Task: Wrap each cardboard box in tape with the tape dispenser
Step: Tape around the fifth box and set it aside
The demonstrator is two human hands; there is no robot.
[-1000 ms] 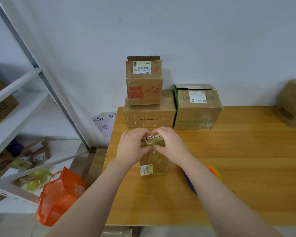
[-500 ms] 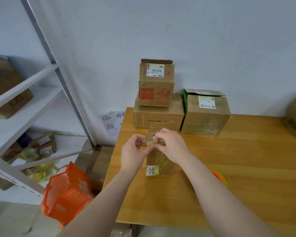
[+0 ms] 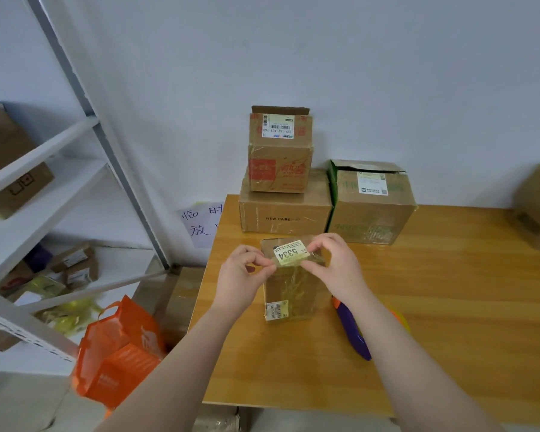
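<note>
Tape point(image 3: 290, 265) crosses the box point(image 3: 293, 296) edge, pinched by left hand point(image 3: 242, 272) and right hand point(image 3: 335, 266). It wants smoothing flat outward, without wrinkles.

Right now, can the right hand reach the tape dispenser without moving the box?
Probably yes. The tape dispenser lies on the table right of the small box, under the right forearm, with nothing between. But the right hand pinches the tape at the box's top and must let go first.

Left grip point(image 3: 243, 275) and right grip point(image 3: 334, 266) wider apart atop small box point(image 3: 293, 291)
</note>
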